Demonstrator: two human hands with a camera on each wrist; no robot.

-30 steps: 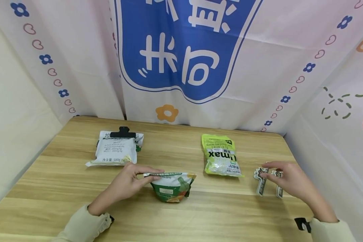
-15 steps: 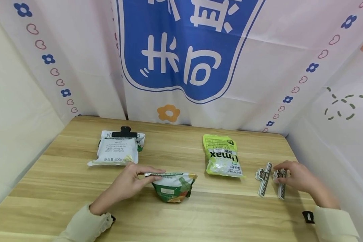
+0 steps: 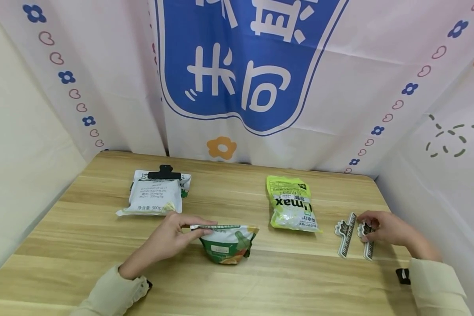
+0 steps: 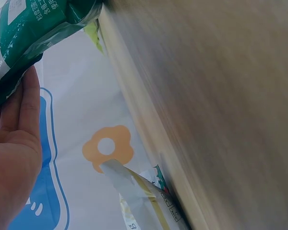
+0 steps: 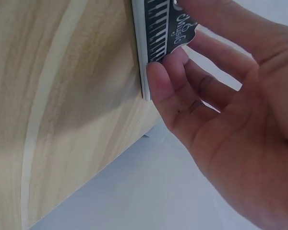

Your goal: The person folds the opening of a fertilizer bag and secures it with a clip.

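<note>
My left hand (image 3: pixel 167 239) pinches the folded top edge of a green and white bag (image 3: pixel 227 248), which stands upright on the table. In the left wrist view that bag (image 4: pixel 43 36) shows at the upper left, with the fingers behind it. At the right side my right hand (image 3: pixel 391 230) has its thumb and fingers around a black and white piano-key clip (image 3: pixel 367 245) lying on the table. The right wrist view shows fingertips on this clip (image 5: pixel 158 28), part of it hidden by the hand. A second matching clip (image 3: pixel 345 237) lies just to its left.
A yellow-green bag (image 3: pixel 292 204) lies between the held bag and the clips, further back. At the back left lies a white bag (image 3: pixel 154 197) with a black clip (image 3: pixel 164 173) on its top. Curtain walls bound the wooden table (image 3: pixel 237 289) at the back and sides.
My right hand has moved right, from over the left piano-key clip to the right one, and its fingers have come around it. My left hand keeps its hold on the green and white bag.
</note>
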